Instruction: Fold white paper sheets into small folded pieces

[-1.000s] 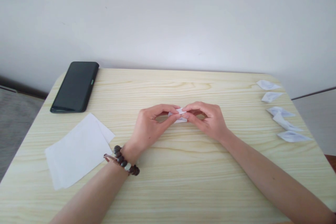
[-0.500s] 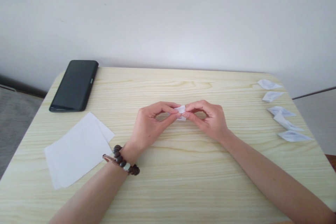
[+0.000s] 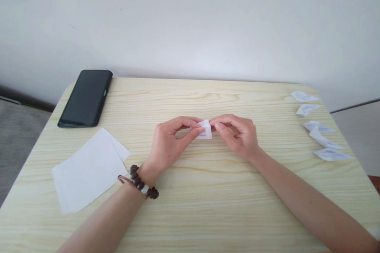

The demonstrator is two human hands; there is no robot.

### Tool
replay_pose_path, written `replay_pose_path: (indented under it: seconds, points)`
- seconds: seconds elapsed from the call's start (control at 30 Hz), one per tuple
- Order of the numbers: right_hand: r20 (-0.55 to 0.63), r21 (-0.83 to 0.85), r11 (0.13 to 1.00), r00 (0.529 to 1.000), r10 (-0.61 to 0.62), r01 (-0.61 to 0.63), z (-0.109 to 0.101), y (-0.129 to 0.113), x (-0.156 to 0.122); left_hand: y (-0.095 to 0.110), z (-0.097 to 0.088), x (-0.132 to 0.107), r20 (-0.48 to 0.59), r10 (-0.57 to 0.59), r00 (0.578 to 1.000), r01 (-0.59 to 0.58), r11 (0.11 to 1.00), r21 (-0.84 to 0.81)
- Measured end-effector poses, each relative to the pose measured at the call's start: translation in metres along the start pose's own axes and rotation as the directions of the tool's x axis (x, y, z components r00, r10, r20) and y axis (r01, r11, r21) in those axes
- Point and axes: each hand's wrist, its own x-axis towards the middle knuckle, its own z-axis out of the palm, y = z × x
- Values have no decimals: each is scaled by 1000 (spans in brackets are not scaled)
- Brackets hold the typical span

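My left hand (image 3: 170, 138) pinches a small piece of folded white paper (image 3: 208, 132) between thumb and fingers, above the middle of the table. A raised fold and an open pocket show on its near face. My right hand (image 3: 237, 132) is closed at the paper's right edge, with its index fingertip against the upper right corner. Its thumb lies a little back from the edge, beside the index finger. The left fingers hide the paper's left part. A beaded bracelet (image 3: 139, 184) circles my left wrist.
Several folded white paper pieces (image 3: 307, 110) lie along the right side of the wooden table (image 3: 190, 213). At the left are flat white paper sheets (image 3: 89, 172), overlapping, and a black phone (image 3: 86, 99) behind them. A pale wall (image 3: 190, 23) rises behind the table.
My right thumb has drawn back to the right from the paper's near face. More of the folded paper's right part now shows. My left hand keeps its pinch.
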Motion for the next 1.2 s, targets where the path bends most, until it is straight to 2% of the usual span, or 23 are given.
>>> replay_pose_path:
  seconds: [0.17,0.33,0.53,0.77,0.97,1.13,1.2]
  points:
    - [-8,-42,997,998,-65,65,1,1,0,-1,0,0,11,32,999,-32,999,29]
    - [-18,-68,991,993,-114,113,2,1,2,-1,0,0,48,34,998,-32,999,-29]
    - [-10,-71,985,987,-159,158,2,0,2,0,-1,2,90,52,995,-50,998,-23]
    - [16,-48,979,981,-195,196,3,-1,2,3,-1,1,73,61,995,-63,998,24]
    - [79,48,983,981,-178,175,0,-5,4,2,-1,1,47,77,996,-80,995,57]
    - [42,38,996,995,-87,85,2,-3,4,2,-1,1,30,84,996,-85,995,49]
    - [48,16,996,995,-86,85,3,-2,4,3,-1,1,33,81,996,-82,996,43]
